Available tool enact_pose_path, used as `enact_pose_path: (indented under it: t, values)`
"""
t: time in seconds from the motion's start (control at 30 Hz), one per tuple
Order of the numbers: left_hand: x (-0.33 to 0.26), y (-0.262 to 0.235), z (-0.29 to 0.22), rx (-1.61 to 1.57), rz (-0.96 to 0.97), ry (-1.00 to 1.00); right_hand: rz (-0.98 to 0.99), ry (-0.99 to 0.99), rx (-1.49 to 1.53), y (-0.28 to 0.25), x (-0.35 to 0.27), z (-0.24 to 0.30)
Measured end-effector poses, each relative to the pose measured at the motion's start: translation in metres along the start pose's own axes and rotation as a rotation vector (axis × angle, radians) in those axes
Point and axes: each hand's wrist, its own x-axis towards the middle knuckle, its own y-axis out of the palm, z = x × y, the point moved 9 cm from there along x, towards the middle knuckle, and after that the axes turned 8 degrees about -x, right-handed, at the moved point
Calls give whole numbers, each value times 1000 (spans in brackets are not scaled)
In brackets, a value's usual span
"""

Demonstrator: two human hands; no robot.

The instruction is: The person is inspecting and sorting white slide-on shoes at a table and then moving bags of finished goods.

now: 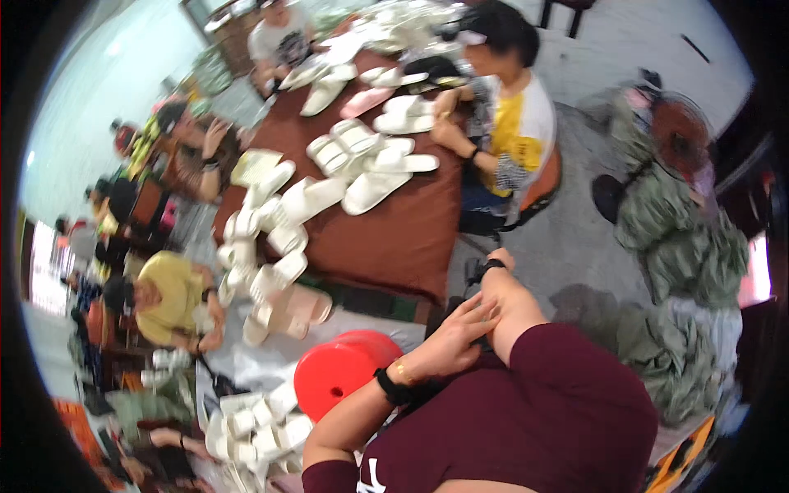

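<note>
My left hand (457,335), with a black band and a gold bracelet at the wrist, lies across my right forearm (511,306). Its fingers are stretched out and slightly apart, touching the skin, with nothing in them. Beyond it my right hand (500,258) reaches forward past the corner of the brown-covered table (394,255), a black band on its wrist. The right fingers are small and blurred, so their pose is unclear. Neither hand touches the white slippers (374,193) spread along the table. A red round stool (337,374) stands beside my left forearm.
More white slippers (255,431) are heaped at lower left. At the table's right side a person in a yellow and white shirt (514,123) sits working; others sit at left, one in yellow (173,296). Grey-green sacks (682,222) and a fan (679,135) stand at right.
</note>
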Motion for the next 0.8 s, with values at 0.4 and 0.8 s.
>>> enact_pose_path:
  t: [0.4,0.8]
  values:
    - [134,75,6,406,322,132,-199,422,393,-31,87,-135]
    - [284,179,3,239,774,315,-15,481,-99,-124,171,-290]
